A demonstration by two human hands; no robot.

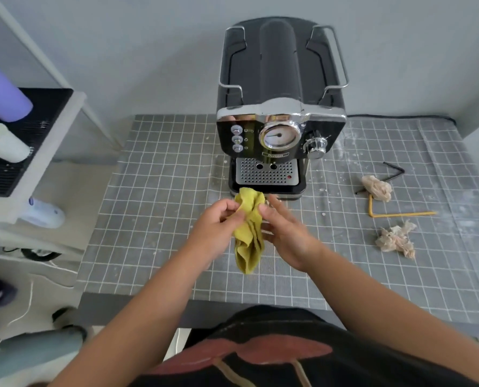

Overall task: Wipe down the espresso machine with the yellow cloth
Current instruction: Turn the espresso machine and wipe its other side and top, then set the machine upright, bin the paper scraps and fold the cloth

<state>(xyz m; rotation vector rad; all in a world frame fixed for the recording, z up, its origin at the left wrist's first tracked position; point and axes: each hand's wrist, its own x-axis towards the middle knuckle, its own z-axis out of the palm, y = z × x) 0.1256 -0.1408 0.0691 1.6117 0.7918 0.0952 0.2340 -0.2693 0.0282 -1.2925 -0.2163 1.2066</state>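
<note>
A black and chrome espresso machine [280, 113] stands at the back of the table, its round gauge and drip tray facing me. Just in front of its drip tray I hold a bunched yellow cloth [249, 233] above the table. My left hand [218, 224] pinches the cloth's upper left part between thumb and fingers. My right hand [287, 233] grips the cloth from the right side, fingers pointing toward the machine. The cloth's lower end hangs loose between my wrists. Neither hand touches the machine.
A grey checked tablecloth [160, 208] covers the table. To the right lie two crumpled tissues [376, 188] [396, 238], a bent yellow straw [394, 213] and a bent black straw [392, 171]. A white shelf [37, 152] with upturned cups stands at the left.
</note>
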